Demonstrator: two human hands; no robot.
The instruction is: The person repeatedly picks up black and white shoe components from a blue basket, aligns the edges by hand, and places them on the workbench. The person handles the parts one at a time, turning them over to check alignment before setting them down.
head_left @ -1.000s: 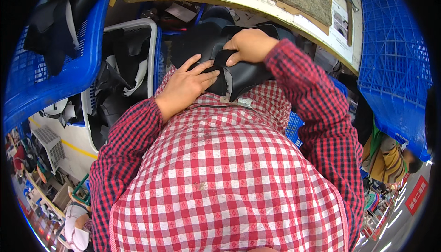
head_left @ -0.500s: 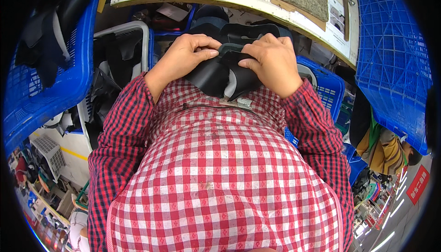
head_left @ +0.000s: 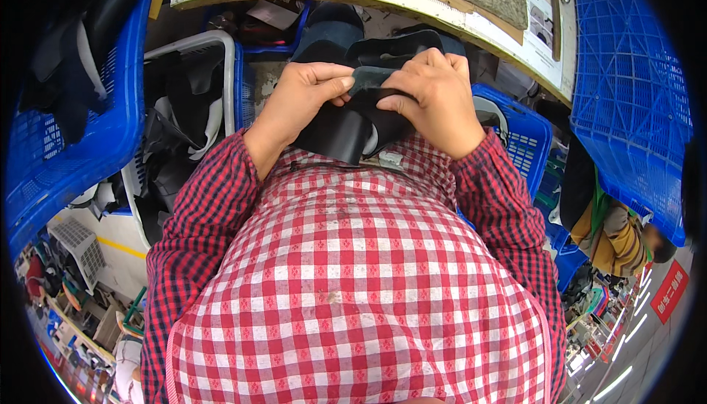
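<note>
**Both hands grip a black piece at the chest**

A big blue crate [head_left: 66, 146] holds dark pieces; a white bin [head_left: 221, 50] holds black scraps. The left hand [head_left: 298, 102] and right hand [head_left: 438, 98], closer together than before, pinch the black leather piece [head_left: 342, 131] against the checked shirt.

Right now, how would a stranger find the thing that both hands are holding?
Start at the red checked shirt filling the lower picture and follow the sleeves up. The left hand and right hand meet on a floppy black leather-like piece. Unlike the dark pieces lying in the blue crates, it is held up.
</note>
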